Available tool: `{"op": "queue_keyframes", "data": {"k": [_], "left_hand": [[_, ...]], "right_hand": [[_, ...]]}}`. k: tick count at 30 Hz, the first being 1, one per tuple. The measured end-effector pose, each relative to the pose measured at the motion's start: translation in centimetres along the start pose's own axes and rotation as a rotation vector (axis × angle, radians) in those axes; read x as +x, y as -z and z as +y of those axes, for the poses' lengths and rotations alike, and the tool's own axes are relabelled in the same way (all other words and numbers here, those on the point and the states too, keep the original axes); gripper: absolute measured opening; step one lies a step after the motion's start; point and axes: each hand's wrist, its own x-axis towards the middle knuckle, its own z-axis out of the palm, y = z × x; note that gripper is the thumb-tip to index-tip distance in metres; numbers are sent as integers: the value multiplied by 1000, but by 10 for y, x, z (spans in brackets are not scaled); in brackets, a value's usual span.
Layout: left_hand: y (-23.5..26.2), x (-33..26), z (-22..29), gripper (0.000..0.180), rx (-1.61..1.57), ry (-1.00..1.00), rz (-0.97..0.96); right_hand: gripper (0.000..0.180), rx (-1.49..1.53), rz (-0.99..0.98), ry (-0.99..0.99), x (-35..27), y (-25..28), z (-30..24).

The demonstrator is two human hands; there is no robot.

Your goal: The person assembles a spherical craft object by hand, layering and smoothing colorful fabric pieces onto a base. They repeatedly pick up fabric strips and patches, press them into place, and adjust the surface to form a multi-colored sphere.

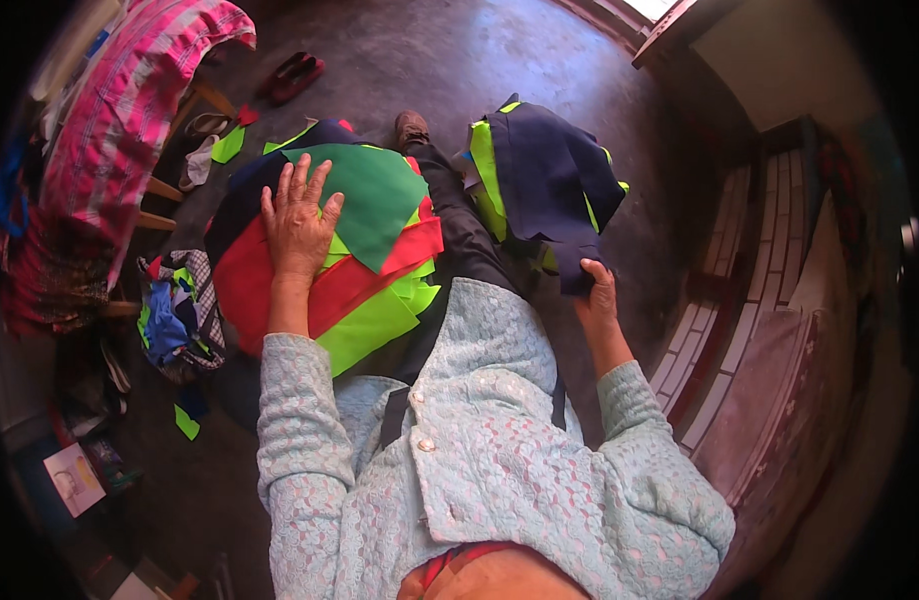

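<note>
My left hand lies flat with spread fingers on a heap of fabric pieces. A dark green piece is on top there, partly under my fingers. Red fabric and lime green fabric stick out below it, with navy cloth at the far side. To the right, my right hand pinches the near corner of a navy fabric piece. That piece drapes over a second heap, where lime green cloth shows along its edges.
A checked bag of scraps sits on the floor at left, below a pink plaid cloth draped over wooden furniture. Dark red shoes lie farther back. Loose green scraps lie nearby. Long white tile-patterned strips run along the right.
</note>
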Motion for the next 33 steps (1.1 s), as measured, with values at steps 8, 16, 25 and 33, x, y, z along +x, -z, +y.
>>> {"op": "queue_keyframes", "data": {"k": [8,16,25,33], "left_hand": [[1,-1,-1,49,7,-10,7],[2,2,2,49,-26,-1,-17],[4,3,2,51,-47,6,-31],[1,0,1,49,-51,10,24]], "right_hand": [[23,-50,114,-117,28,38,39],[23,241,266,-105,63,67,61],[24,-305,314,-351,66,48,56],[28,63,-87,-88,34,-4,14]]}}
